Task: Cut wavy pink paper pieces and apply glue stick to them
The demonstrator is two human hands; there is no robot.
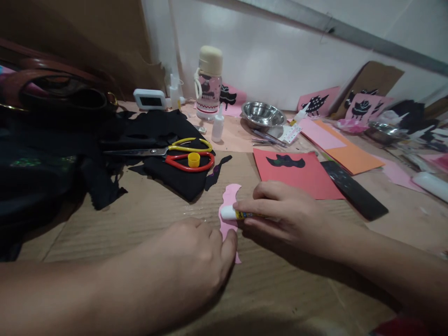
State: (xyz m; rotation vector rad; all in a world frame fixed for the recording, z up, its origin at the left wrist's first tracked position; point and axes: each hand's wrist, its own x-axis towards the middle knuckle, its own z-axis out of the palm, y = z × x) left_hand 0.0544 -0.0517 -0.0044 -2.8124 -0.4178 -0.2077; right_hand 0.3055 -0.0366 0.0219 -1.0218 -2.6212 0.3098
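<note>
A wavy-edged pink paper cutout [231,190] lies on the brown table top. My left hand [199,252] is closed and holds its lower part down, the thumb on the paper and the other fingers curled. My right hand [280,205] is wrapped round a glue stick [229,213], whose white end touches the middle of the cutout. Past my right hand, a black shape [285,161] rests on a red paper sheet [315,175]. To the left, scissors [189,145] with one yellow and one red handle lie on black cloth [175,182], and a yellow cap [193,160] sits on the red handle.
At the back stand a drinking bottle [209,84], a small white glue bottle [217,128], a metal bowl [263,115] and a white digital clock [150,99]. Pink and orange sheets [350,148] and a black phone-like slab [353,190] lie right. A brown-handled bag [52,93] is left.
</note>
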